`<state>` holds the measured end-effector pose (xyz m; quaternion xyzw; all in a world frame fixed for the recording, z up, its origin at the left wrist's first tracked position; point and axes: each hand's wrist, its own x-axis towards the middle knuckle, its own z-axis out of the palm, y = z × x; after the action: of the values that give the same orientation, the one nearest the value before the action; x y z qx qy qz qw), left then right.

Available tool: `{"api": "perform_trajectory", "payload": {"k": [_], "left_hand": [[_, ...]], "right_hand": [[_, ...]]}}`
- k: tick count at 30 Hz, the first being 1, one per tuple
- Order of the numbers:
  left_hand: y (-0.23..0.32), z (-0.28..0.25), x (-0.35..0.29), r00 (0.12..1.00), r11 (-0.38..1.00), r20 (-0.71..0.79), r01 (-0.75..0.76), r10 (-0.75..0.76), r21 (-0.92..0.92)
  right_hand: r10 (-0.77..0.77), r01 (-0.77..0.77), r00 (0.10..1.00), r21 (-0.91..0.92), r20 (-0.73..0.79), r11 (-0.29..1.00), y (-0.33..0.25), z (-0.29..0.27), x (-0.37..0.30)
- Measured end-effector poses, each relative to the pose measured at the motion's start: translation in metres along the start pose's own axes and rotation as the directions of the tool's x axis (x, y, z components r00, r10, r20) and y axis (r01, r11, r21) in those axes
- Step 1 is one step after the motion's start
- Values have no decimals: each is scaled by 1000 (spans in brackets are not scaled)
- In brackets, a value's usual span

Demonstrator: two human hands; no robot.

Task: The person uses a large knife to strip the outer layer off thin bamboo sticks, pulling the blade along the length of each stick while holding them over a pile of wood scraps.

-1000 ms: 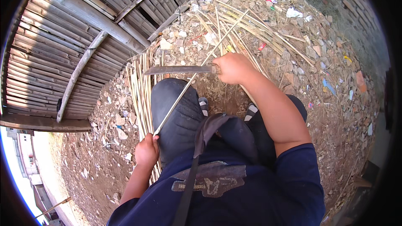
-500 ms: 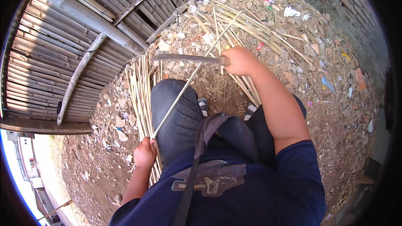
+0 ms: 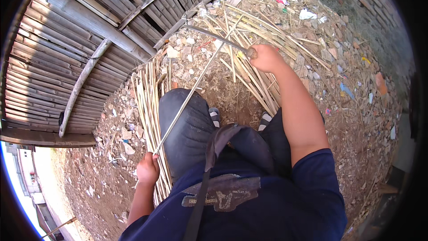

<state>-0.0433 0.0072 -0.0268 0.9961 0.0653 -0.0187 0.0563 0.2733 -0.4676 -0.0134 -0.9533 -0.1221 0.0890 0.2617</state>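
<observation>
Closed around the lower end of a long, thin bamboo strip (image 3: 185,101) is my left hand (image 3: 148,168), beside my left knee. The strip slants up and right across that knee, out over the ground ahead. My right hand (image 3: 266,58) grips the short handle of a long, dark-bladed knife (image 3: 214,35), held out in front. The blade points to the upper left and crosses the strip near its far part; whether it touches the strip I cannot tell. Along my left leg lies a bundle of split bamboo strips (image 3: 145,102), partly behind my left hand.
More bamboo strips (image 3: 281,35) lie in a loose pile ahead and right, some reaching toward my right foot. A bamboo wall (image 3: 49,76) stands at the left, a brick wall (image 3: 370,4) at the far right. Stones and litter such as white scraps (image 3: 307,14) cover the ground.
My right hand has moved slightly right and up, and the knife has tilted so its tip points higher. My left hand has shifted a little down and left with the strip.
</observation>
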Motion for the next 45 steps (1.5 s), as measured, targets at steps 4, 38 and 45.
{"api": "perform_trajectory", "payload": {"k": [4, 38, 45], "left_hand": [[-8, -11, 6, 999, 999, -33, -20, 21, 44], [254, -289, 201, 198, 366, -308, -503, 931, 783], [296, -176, 176, 151, 565, -749, -754, 645, 334]], "right_hand": [[183, -161, 946, 101, -267, 982, 21, -23, -6], [-112, 140, 989, 818, -92, 558, -12, -51, -68], [-48, 269, 962, 902, -269, 338, 2, -70, -72]]}}
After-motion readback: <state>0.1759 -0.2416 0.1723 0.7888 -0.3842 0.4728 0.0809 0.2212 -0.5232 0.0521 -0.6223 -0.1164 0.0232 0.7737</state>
